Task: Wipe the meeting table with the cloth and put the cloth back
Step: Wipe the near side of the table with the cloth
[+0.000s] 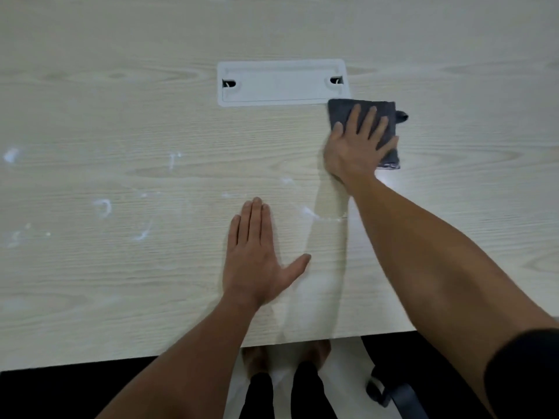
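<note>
The right hand (358, 146) pressed flat, fingers straight, on the grey cloth (341, 111) beside the cable hatch (281, 83) — wiping; the left hand (257, 258) lay open on the tabletop (121, 282), likely bracing.

Both forearms are showing bare from wrist to elbow. The right arm is wearing a black short sleeve (523, 373), its edge sitting just above the elbow. Below, the legs are wearing black trousers (260, 394), and the feet (255, 356) are looking bare, though blurred.
</note>
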